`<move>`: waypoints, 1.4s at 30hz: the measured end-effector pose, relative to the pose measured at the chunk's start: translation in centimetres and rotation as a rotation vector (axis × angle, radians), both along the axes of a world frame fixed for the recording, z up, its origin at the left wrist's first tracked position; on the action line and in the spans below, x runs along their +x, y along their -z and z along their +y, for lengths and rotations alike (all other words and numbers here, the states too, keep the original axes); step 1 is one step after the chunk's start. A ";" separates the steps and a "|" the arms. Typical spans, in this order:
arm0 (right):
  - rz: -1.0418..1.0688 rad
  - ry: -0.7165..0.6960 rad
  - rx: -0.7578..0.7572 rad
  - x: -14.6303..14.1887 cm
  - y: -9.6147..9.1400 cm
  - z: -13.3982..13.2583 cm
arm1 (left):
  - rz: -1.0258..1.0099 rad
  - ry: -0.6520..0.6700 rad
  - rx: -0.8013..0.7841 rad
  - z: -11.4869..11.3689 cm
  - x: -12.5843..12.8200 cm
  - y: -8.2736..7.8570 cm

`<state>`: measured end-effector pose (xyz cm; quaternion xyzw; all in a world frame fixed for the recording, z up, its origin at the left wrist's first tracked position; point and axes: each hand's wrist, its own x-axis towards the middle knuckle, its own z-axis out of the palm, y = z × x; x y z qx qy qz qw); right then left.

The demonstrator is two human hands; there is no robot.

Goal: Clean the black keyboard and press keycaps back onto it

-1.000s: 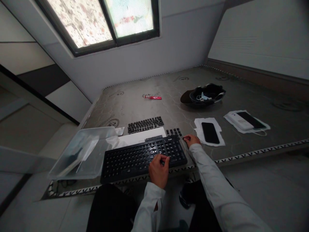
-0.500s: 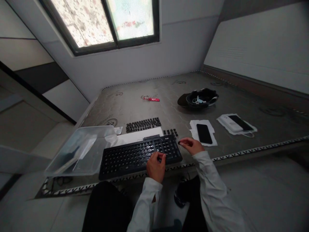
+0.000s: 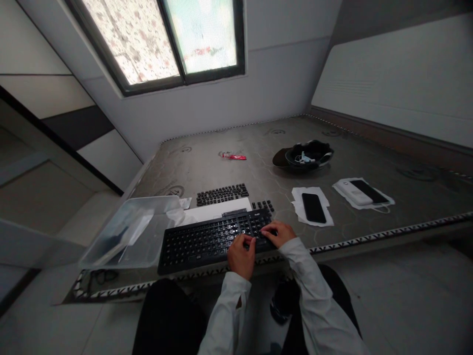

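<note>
A black keyboard [image 3: 199, 244] with most keycaps off lies at the near edge of the patterned bed cover. My left hand [image 3: 242, 255] is over its lower right part, thumb and forefinger pinched together; whatever they hold is hidden. Above the number pad, my right hand [image 3: 279, 233] has its fingertips closed on a tiny dark piece, seemingly a keycap. Loose black keycaps [image 3: 222, 195] lie in rows behind the keyboard, and a smaller group of keycaps [image 3: 262, 205] sits behind its right end. A white sheet [image 3: 214, 211] lies between the rows and the keyboard.
A clear plastic box [image 3: 138, 246] stands left of the keyboard. On the right are a black phone [image 3: 314, 207] on white paper, a white device [image 3: 354, 191] beside another dark phone, and a cap [image 3: 308, 154]. A red item [image 3: 233, 157] lies farther back.
My right hand has moved left, from beside the keyboard's right end to above the number pad, with the small keycap. My left hand stays almost where it was, still pinched.
</note>
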<state>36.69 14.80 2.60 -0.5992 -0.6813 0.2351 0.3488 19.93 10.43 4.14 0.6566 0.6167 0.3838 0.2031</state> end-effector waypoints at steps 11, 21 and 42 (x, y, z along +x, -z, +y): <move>0.034 0.035 -0.014 -0.2 0.9 0.2 | 0.006 0.004 0.004 -0.1 0.1 0.2; -0.019 0.069 0.043 -0.5 1.0 0.1 | 0.010 0.007 0.022 -0.1 0.1 0.4; -0.049 0.068 0.046 -0.5 1.1 0.2 | 0.009 0.001 0.012 -0.2 0.2 0.4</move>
